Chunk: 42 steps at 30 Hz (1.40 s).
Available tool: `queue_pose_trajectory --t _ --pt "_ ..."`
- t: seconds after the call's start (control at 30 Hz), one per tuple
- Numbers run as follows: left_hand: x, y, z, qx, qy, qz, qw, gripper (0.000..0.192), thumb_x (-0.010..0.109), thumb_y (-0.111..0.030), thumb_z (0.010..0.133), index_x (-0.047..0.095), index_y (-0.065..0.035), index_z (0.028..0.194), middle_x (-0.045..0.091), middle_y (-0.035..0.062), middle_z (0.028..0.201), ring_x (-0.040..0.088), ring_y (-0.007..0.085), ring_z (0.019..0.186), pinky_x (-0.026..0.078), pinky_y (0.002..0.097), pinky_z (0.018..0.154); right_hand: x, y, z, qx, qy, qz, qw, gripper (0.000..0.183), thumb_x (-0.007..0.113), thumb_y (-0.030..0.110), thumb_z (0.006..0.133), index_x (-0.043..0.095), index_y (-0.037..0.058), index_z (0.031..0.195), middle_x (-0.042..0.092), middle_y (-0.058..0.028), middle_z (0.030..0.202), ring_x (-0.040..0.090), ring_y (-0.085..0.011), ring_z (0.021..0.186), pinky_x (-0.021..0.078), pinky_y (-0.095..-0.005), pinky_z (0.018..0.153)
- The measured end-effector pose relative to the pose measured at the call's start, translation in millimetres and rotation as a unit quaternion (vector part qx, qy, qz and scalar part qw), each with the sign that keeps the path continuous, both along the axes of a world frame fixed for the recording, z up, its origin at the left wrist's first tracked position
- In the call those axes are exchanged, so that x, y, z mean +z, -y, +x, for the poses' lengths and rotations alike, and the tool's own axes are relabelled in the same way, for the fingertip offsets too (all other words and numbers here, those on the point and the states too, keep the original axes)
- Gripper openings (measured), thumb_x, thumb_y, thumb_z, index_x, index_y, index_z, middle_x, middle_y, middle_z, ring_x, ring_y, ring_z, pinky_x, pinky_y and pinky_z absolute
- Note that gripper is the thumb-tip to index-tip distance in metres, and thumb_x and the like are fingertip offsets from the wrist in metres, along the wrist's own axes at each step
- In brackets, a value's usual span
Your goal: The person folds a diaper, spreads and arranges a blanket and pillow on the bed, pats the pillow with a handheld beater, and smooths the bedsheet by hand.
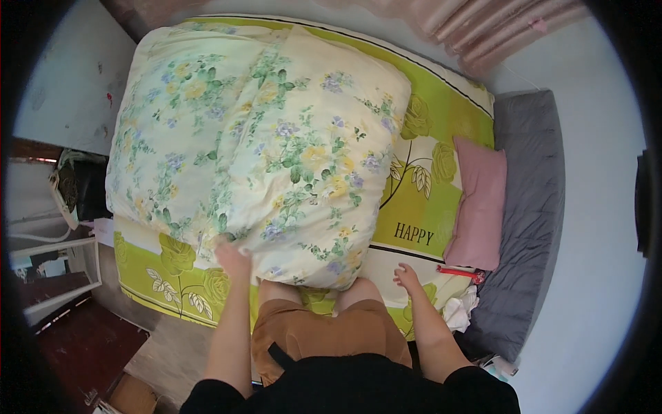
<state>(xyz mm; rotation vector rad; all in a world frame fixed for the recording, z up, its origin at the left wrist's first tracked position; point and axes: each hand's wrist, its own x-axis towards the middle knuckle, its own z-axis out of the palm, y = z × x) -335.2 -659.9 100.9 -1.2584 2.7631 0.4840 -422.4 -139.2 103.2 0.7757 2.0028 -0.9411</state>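
Note:
Before me a thick floral quilt [305, 171], cream with green, yellow and violet flowers, lies folded on the bed. My left hand [234, 257] is at the quilt's near edge. It is blurred, so I cannot tell whether its fingers grip the fabric. Apart from the quilt, my right hand [406, 278] hovers over the near side of the bed, holding nothing, its fingers loosely spread. Under the quilt spreads a green sheet [414, 207] printed with roses and lettering. My bare knees touch or nearly touch the quilt's near edge.
A pink pillow [478, 207] leans by the grey padded headboard [532, 207]. Close to it are a red object [460, 272] and a crumpled white cloth [460, 309]. Pink curtains [481, 31] hang at the far right. A white-framed mirror [93, 261] stands at the left.

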Motion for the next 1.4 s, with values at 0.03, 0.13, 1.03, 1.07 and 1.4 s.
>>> queue_pose_trajectory --t 0.03,0.13,1.03,1.07,1.4 --pt "7 -21 -8 -0.132 -0.057 0.01 0.99 0.068 0.067 -0.021 0.072 0.039 0.0 0.131 0.042 0.0227 0.131 0.039 0.038 0.123 0.032 0.0434 0.102 -10 5 -15 -0.018 -0.008 -0.025 1.0 0.054 0.056 0.022 0.082 0.043 0.0047 0.132 0.061 -0.01 0.092 0.063 -0.0175 0.072 0.048 -0.0261 0.06" --pt "30 -128 -29 -0.234 0.152 0.256 0.925 0.056 0.062 -0.042 0.076 0.053 0.0008 0.111 0.059 0.0223 0.107 0.058 0.039 0.098 0.047 0.0445 0.084 -47 31 -68 -0.073 -0.095 -0.101 0.988 0.05 0.057 0.029 0.085 0.046 0.0052 0.128 0.059 -0.005 0.091 0.059 -0.0128 0.072 0.0447 -0.0225 0.06" --pt "43 -243 -51 -0.475 0.222 0.347 0.778 0.023 0.063 -0.021 0.069 0.065 -0.001 0.079 0.064 0.0196 0.078 0.062 0.0373 0.077 0.05 0.0433 0.071 -20 109 -318 -0.086 -0.211 -0.377 0.898 0.029 0.067 0.017 0.073 0.063 -0.0031 0.094 0.065 -0.0098 0.087 0.062 -0.0207 0.075 0.0489 -0.0331 0.066" --pt "34 -244 -51 -0.478 0.212 0.347 0.779 0.024 0.065 -0.021 0.067 0.064 -0.0002 0.078 0.063 0.0203 0.076 0.062 0.0376 0.076 0.05 0.0434 0.07 -28 107 -318 -0.091 -0.196 -0.373 0.902 0.03 0.066 0.017 0.074 0.063 -0.0033 0.095 0.065 -0.0098 0.088 0.063 -0.0205 0.076 0.0492 -0.0332 0.067" --pt "66 -215 -56 -0.546 0.032 0.546 0.634 0.034 0.062 -0.027 0.072 0.061 0.0064 0.081 0.061 0.0256 0.077 0.06 0.0411 0.077 0.049 0.0472 0.071 -8 35 -310 -0.131 -0.21 -0.267 0.931 0.033 0.059 0.022 0.081 0.06 -0.0012 0.104 0.066 -0.0094 0.087 0.065 -0.0208 0.078 0.0522 -0.0327 0.072"
